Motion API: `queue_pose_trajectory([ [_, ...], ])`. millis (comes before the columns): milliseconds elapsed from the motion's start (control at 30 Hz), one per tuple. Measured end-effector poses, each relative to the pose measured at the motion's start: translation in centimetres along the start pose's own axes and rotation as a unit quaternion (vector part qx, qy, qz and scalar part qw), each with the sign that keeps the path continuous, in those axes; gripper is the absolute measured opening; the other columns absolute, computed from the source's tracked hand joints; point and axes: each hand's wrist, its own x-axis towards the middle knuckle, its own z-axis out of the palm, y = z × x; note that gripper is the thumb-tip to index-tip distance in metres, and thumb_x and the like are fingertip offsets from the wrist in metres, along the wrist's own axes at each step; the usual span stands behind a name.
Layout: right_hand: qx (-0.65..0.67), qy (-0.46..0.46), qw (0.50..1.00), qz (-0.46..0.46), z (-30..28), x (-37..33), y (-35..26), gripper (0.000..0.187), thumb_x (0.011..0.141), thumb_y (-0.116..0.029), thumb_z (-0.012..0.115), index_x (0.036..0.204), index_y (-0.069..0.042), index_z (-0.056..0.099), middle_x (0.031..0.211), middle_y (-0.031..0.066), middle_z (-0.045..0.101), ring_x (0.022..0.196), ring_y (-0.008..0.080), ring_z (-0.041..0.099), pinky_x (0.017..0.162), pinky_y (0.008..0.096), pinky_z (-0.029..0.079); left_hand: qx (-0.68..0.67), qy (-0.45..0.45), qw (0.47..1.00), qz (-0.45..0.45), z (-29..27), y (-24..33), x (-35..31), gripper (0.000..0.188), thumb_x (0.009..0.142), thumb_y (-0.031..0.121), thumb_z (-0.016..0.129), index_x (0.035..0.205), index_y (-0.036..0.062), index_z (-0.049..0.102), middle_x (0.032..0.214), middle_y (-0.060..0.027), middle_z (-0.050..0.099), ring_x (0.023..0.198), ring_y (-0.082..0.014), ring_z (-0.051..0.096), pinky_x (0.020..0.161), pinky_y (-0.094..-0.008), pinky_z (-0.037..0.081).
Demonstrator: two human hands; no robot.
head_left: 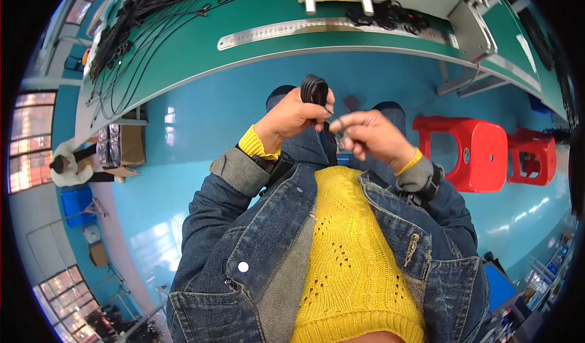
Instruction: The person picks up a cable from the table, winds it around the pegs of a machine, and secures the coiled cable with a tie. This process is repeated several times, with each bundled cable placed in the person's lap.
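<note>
A black cable (313, 89) is wound into a tight bundle and stands up out of my left hand (294, 115), whose fingers are wrapped round its lower end. My right hand (373, 137) is just to the right, thumb and forefinger pinched together near the bundle's lower end. Something thin and dark shows between the two hands; whether it is a cable end or a tie I cannot make out. Both hands are over my lap, in front of the table edge.
Ahead is a green-topped table (256, 23) with a metal ruler (274, 32), loose black cables (137, 23) at left and coiled cables (396, 17) at right. Red stools (481, 154) stand on the right. A cardboard box (132, 145) and a person (73, 163) are at left.
</note>
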Motion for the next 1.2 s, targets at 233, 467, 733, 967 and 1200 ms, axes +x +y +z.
queue_pose_trajectory([
  [233,-0.396,0.072,0.896,-0.19,-1.9,-0.9,-4.7,0.032,0.078,-0.004,0.059,0.11,-0.001,0.052,0.075,0.0029,0.058,0.068,0.0071,0.055,0.056,0.0217,0.044,0.057,-0.101,0.979,-0.168,2.2,0.7,-0.1,0.016,0.074,0.005,0.061,0.087,0.0033,0.054,0.064,-0.0015,0.049,0.05,-0.0068,0.044,0.042,-0.019,0.034],
  [467,-0.395,-0.003,0.906,-0.151,-1.2,2.2,-2.8,0.033,0.075,-0.006,0.062,0.104,0.001,0.048,0.079,0.0056,0.059,0.067,0.0098,0.055,0.054,0.0233,0.044,0.139,-0.109,0.962,-0.207,2.3,1.4,-0.4,0.02,0.072,0.002,0.061,0.09,0.0026,0.052,0.062,-0.0013,0.044,0.048,-0.0058,0.039,0.039,-0.0184,0.027],
  [733,0.018,0.169,0.983,-0.074,-2.5,2.8,-0.2,0.027,0.084,-0.024,0.053,0.095,0.0,0.051,0.071,0.0061,0.059,0.057,0.0111,0.053,0.045,0.026,0.041,-0.095,-0.071,0.985,-0.126,0.8,1.2,-1.4,0.035,0.069,0.001,0.063,0.102,0.0033,0.052,0.067,-0.0014,0.046,0.052,-0.0049,0.042,0.039,-0.0176,0.028],
  [967,-0.486,0.152,0.838,-0.194,0.5,4.4,-4.4,0.042,0.082,-0.037,0.053,0.089,0.004,0.053,0.072,0.0201,0.06,0.059,0.0342,0.056,0.053,0.0429,0.045,0.117,-0.043,0.99,-0.07,1.2,1.1,-1.2,0.041,0.066,0.004,0.068,0.105,0.0033,0.054,0.07,0.0005,0.051,0.057,-0.0087,0.047,0.044,-0.023,0.038],
  [1200,-0.564,0.219,0.773,-0.193,4.0,7.3,-1.4,0.034,0.08,-0.031,0.052,0.076,0.003,0.049,0.068,0.026,0.057,0.067,0.0447,0.055,0.061,0.0525,0.043,0.447,0.066,0.877,0.165,-0.3,-2.8,-0.7,0.02,0.068,0.015,0.067,0.081,0.0015,0.059,0.074,-0.0081,0.061,0.069,-0.0176,0.056,0.063,-0.037,0.045],
])
